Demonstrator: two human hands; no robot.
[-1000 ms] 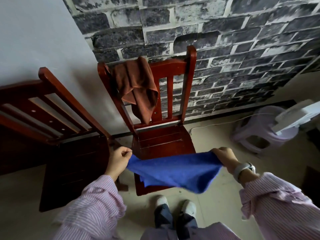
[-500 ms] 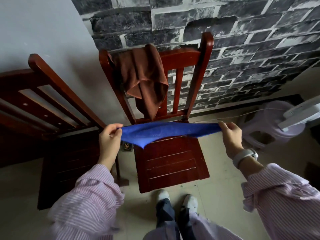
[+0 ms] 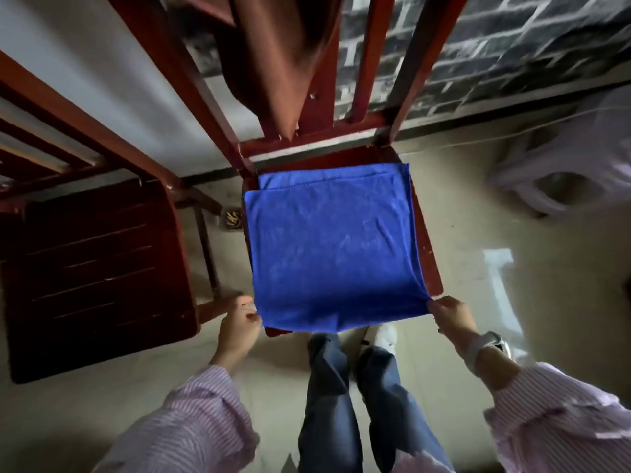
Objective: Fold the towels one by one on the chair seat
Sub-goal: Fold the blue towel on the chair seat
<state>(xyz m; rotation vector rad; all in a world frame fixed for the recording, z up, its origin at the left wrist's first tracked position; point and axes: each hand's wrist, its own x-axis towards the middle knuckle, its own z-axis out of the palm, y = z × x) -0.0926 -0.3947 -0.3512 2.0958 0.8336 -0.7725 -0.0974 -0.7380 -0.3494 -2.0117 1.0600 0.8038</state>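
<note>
Blue towel (image 3: 333, 247) lies doubled on chair seat (image 3: 431, 268); left hand (image 3: 239, 324) at 7 o'clock, right hand (image 3: 452, 317) at 5 o'clock, each pinching a near corner.

No readable text, labels, brands, numbers or signs anywhere in view.
</note>
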